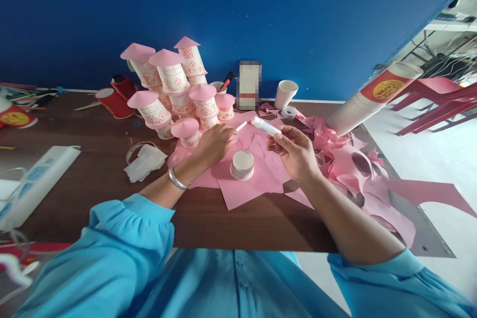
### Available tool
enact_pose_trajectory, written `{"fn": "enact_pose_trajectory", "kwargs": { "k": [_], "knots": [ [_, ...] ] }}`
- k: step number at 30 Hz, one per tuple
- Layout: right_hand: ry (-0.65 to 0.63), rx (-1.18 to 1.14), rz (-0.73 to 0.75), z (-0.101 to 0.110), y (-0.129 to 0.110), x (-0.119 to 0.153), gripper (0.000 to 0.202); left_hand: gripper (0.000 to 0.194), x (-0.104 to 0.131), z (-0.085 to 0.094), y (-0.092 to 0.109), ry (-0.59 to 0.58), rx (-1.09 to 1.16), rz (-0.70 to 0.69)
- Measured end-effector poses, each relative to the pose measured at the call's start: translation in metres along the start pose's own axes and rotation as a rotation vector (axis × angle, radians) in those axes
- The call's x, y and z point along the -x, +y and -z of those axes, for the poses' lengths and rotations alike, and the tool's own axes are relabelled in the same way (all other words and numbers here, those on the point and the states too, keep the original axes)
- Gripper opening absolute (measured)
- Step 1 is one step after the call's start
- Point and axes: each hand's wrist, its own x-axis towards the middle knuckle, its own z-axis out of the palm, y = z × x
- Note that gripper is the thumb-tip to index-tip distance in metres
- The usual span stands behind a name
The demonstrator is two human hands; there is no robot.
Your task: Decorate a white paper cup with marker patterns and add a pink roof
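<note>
My right hand (296, 151) is closed around the lower end of a small white glue tube (265, 125) with faint blue print, its wider end pointing left. In my left hand (219, 141), the fingers pinch a slim white cap (241, 126), a short way from the tube and not touching it. Below and between both hands, a short white paper cup (243, 160) stands bottom up on pink paper sheets (238, 191). Just left of my left hand is a small cup tower with a pink cone roof (185, 129).
Several taller pink-roofed cup towers (169, 77) stand behind. Pink paper scraps (350, 164) and a leaning stack of cups (367, 102) lie right. A white cup (286, 93) and a tape roll (288, 112) are near the blue wall. White tissue (145, 163) lies left.
</note>
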Motion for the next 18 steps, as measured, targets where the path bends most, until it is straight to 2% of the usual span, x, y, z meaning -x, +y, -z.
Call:
{"fn": "enact_pose_trajectory", "kwargs": {
  "k": [2,4,7,12,18],
  "knots": [
    [0.018,0.04,0.016,0.002,0.001,-0.001,0.047,0.016,-0.001,0.004,0.001,0.093,0.248,0.04],
    [0.035,0.099,0.036,0.003,0.003,-0.002,0.049,0.024,-0.002,0.008,0.007,0.132,0.497,0.068],
    [0.034,0.198,0.07,0.003,0.005,-0.002,0.049,0.033,-0.003,0.012,0.015,0.146,0.675,0.083],
    [-0.002,0.393,0.119,0.003,0.007,-0.001,0.041,0.039,-0.002,0.013,0.019,0.154,0.721,0.073],
    [-0.082,0.564,0.229,0.009,0.006,-0.003,0.04,0.033,0.003,0.018,0.017,0.111,0.595,0.042]
  ]
}}
